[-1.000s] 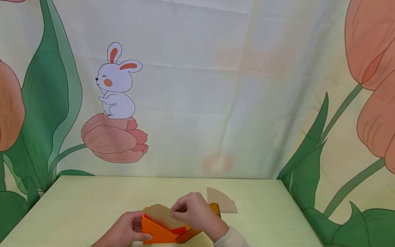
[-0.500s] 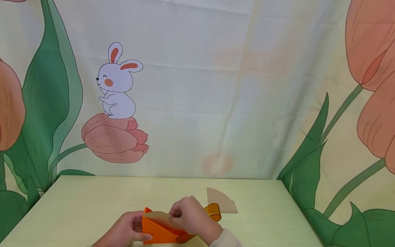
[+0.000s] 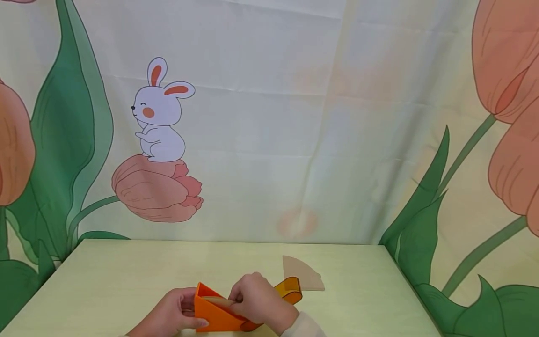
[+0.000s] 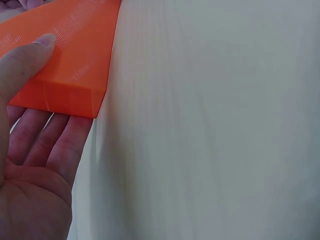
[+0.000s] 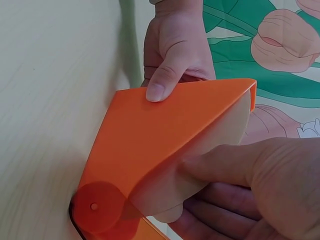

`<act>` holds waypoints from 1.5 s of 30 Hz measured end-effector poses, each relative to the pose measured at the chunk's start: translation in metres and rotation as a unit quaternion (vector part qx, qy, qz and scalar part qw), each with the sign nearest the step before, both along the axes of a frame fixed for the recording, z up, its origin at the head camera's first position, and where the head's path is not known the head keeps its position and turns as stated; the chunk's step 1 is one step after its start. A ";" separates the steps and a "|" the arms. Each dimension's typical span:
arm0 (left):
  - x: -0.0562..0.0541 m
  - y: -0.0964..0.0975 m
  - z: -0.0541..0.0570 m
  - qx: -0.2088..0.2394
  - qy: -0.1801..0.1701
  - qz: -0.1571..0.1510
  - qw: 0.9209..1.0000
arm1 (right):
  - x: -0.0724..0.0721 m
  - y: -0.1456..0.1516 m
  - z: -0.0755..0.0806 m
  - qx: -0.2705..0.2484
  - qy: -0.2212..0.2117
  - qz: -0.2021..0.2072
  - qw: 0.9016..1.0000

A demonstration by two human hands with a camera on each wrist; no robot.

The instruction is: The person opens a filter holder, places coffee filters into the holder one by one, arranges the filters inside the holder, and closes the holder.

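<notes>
An orange wedge-shaped holder (image 3: 221,320) stands on the table, its slanted top open. My left hand (image 3: 168,309) grips its left end, the thumb on the front face and the fingers behind, as the left wrist view shows. Between thumb and fingers my right hand (image 3: 261,299) pinches a brown fan-shaped coffee filter (image 5: 225,132), which sits mostly down inside the holder. Its upper edge shows along the slanted opening. A translucent amber lid (image 3: 291,288) is swung back to the right, joined at a round hinge (image 5: 97,207); my right hand partly hides it in the head view.
Another tan fan-shaped filter (image 3: 301,275) lies flat on the table behind the lid. The pale table (image 3: 126,276) ends at a hanging cloth (image 3: 252,140) printed with tulips and a rabbit.
My right hand has moved down and slightly left, sliding the filter deeper into the holder. More of the amber lid shows now. My left hand and the holder have stayed in place.
</notes>
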State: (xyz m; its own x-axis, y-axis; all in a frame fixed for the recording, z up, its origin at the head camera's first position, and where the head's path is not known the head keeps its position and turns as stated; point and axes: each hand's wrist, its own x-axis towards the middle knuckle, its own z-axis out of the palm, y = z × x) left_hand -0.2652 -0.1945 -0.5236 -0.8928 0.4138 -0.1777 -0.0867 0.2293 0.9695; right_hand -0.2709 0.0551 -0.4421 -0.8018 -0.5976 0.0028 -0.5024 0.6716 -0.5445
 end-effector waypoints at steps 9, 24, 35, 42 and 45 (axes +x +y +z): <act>0.001 0.001 -0.002 -0.013 -0.004 0.013 1.000 | 0.003 -0.003 0.001 0.034 -0.009 -0.008 0.999; 0.001 0.000 -0.002 -0.006 -0.002 0.008 1.000 | 0.003 0.001 0.012 0.021 -0.025 -0.008 0.999; 0.002 0.000 -0.002 0.011 -0.010 0.004 1.000 | 0.000 0.018 0.033 -0.006 -0.008 -0.021 1.000; 0.001 0.000 -0.002 0.008 -0.006 0.004 1.000 | -0.016 0.044 0.047 -0.071 -0.014 -0.052 0.996; 0.001 0.001 -0.002 0.007 -0.006 0.006 1.000 | -0.027 0.057 0.050 -0.096 -0.017 -0.065 0.993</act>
